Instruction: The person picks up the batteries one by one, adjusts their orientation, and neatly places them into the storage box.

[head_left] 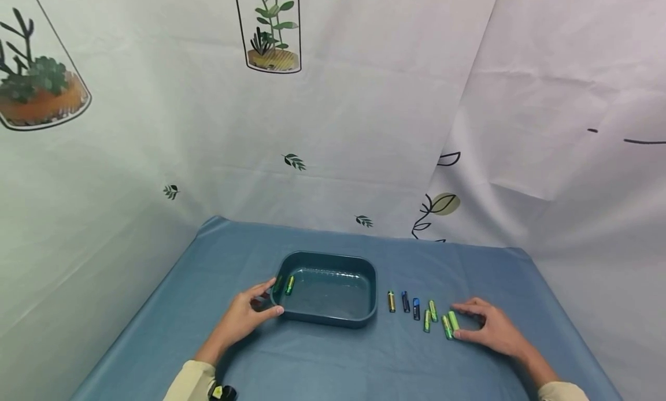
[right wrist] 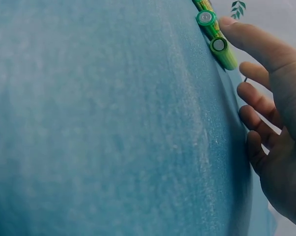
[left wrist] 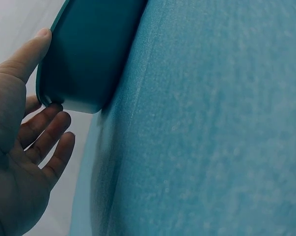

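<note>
At the left end of a dark teal tray (head_left: 333, 319), my left hand (head_left: 241, 320) holds the rim between its thumb and fingers. A green battery (head_left: 289, 285) lies inside the tray near that end, with a darker green shape beside it that looks like its reflection. My right hand (head_left: 494, 329) is at the outer end of the battery group, thumb and fingers apart around a light green battery (head_left: 454, 320). In the right wrist view the thumb is close to the batteries; whether it touches one I cannot tell. A second green battery (head_left: 447, 327) lies right beside it.
Between the tray and my right hand lie a gold-and-black battery (head_left: 391, 301), dark blue ones (head_left: 405, 301) and more green ones (head_left: 433, 311). A blue cloth (head_left: 333, 366) covers the table. White printed fabric (head_left: 364, 129) hangs behind it and at the sides.
</note>
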Demonstrator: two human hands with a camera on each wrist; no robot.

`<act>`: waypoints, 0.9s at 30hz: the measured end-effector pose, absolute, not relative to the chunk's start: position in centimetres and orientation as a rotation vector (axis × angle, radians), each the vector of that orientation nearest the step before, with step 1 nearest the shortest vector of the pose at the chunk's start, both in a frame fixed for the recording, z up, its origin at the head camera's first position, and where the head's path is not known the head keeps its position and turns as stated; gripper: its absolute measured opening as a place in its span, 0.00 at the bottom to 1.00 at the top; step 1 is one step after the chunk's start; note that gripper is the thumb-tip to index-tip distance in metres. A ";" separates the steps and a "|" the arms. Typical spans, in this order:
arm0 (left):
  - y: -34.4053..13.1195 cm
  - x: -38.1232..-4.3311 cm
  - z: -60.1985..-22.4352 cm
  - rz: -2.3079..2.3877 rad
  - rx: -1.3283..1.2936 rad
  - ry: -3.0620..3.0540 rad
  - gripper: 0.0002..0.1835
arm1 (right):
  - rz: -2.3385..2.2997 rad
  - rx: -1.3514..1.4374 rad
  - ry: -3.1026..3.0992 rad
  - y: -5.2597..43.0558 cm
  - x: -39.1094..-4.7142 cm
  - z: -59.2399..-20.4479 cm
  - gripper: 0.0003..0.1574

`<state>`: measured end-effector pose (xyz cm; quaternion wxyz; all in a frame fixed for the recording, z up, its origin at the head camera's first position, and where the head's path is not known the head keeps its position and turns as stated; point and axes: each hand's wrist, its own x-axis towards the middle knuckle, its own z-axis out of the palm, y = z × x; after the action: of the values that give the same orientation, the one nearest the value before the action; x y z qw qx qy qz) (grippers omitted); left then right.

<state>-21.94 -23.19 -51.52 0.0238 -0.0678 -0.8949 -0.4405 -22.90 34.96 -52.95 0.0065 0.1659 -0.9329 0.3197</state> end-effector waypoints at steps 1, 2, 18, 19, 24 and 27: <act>-23.2 -21.9 -51.6 -1.356 -0.215 -2.770 0.41 | 0.989 0.524 -2.927 35.0 -22.9 -53.0 0.35; -23.2 -21.9 -51.6 -1.353 -0.214 -2.770 0.41 | 0.986 0.526 -2.931 35.0 -23.0 -53.0 0.35; -23.2 -22.0 -51.6 -1.366 -0.204 -2.772 0.42 | 0.901 0.644 -3.072 35.5 -23.6 -52.4 0.39; -23.3 -22.0 -51.6 -1.366 -0.202 -2.770 0.42 | 0.915 0.639 -3.080 35.5 -23.7 -52.4 0.39; -23.3 -21.9 -51.6 -1.346 -0.209 -2.764 0.42 | 0.945 0.622 -3.036 35.4 -23.7 -52.5 0.37; -23.2 -22.0 -51.6 -1.354 -0.216 -2.766 0.42 | 0.963 0.605 -2.975 35.4 -23.6 -52.5 0.35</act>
<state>-21.97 -23.19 -51.59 0.0273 -0.0701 -0.8956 -0.4384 -23.56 35.36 -52.49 -0.0219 0.1899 -0.9339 0.3022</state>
